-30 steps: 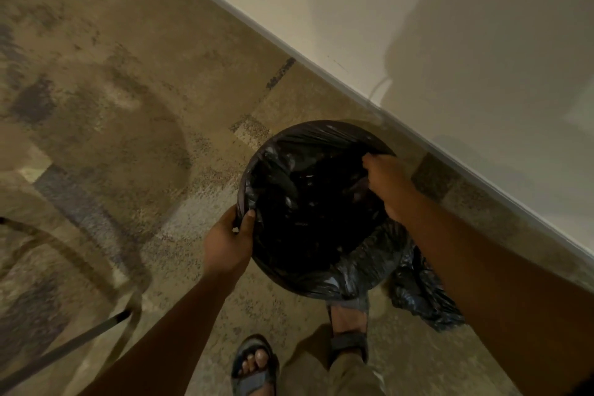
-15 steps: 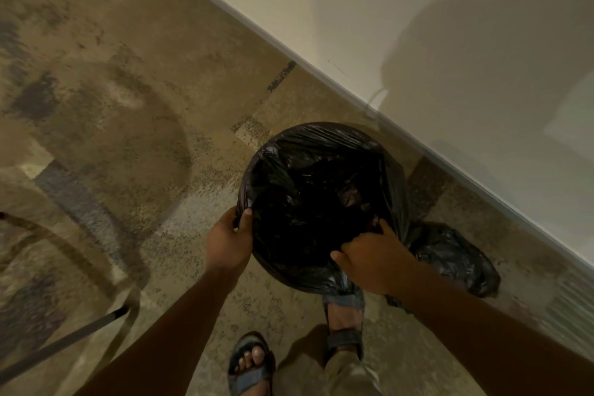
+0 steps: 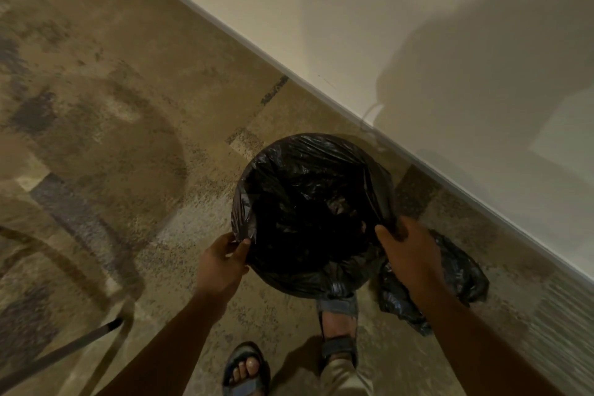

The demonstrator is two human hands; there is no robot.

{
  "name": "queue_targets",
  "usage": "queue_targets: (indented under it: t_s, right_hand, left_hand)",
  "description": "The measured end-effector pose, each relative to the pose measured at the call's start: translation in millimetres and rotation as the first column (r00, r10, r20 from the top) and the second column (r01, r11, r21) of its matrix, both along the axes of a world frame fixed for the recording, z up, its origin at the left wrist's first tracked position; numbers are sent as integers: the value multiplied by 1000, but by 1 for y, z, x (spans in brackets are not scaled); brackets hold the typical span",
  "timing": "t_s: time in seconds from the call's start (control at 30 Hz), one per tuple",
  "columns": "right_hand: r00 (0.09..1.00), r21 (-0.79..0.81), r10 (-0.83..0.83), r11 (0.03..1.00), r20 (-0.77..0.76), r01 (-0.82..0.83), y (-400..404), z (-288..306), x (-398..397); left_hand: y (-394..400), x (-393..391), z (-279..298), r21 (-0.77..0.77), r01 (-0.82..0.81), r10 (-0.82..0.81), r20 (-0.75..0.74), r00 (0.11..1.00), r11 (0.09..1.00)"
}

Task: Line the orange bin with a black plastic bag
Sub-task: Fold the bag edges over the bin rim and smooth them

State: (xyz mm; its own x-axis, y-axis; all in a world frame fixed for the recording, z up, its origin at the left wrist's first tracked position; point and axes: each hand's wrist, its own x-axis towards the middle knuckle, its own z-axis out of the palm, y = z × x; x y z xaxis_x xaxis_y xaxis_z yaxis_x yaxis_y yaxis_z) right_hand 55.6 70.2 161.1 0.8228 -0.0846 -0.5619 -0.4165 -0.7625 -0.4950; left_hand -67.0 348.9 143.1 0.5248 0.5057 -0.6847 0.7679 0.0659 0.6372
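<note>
Each grip pinches the black bag (image 3: pixel 308 202) at the rim: left hand (image 3: pixel 221 262) near-left, right hand (image 3: pixel 409 254) near-right.

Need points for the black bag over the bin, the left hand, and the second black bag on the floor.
black bag over the bin (image 3: pixel 308 167), head view, on the far stretched edge.
left hand (image 3: pixel 221 262), head view, middle of the back of the hand.
second black bag (image 3: pixel 463 280), head view, on its crumpled top, right of the right arm.

Both my arms reach forward and down, bare to the wrist. My left hand (image 3: pixel 221 262) pinches with thumb against fingers, knuckles toward me. My right hand (image 3: pixel 409 254) curls closed in a grip, thumb pointing inward, back of hand up.
</note>
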Motion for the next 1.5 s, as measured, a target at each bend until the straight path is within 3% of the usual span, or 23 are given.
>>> queue_targets:
  t_s: [0.13,0.47,0.77,0.9,1.23,1.5]
  right_hand:
    - [979,93,-122,986,-165,138,3,-13,-17]
    - [992,58,-120,991,-33,122,10,-8,4]
    - [994,169,-89,983,65,77,36,15,96]
    - [989,131,-41,991,142,23,54,22,138]
    - [996,48,4,999,87,-8,70,7,178]
    - [997,35,36,999,64,-39,59,-22,168]
  left_hand:
    - [-1,4,-2,-23,-1,0,-34,999,1000]
    - [-2,26,15,115,41,-39,-17,999,993]
    - [27,112,35,160,51,-66,90,994,986]
    - [41,155,30,162,1,-16,89,996,987]
    - [50,198,10,218,9,-16,31,999,976]
    - [48,198,-9,244,106,-109,0,994,964]
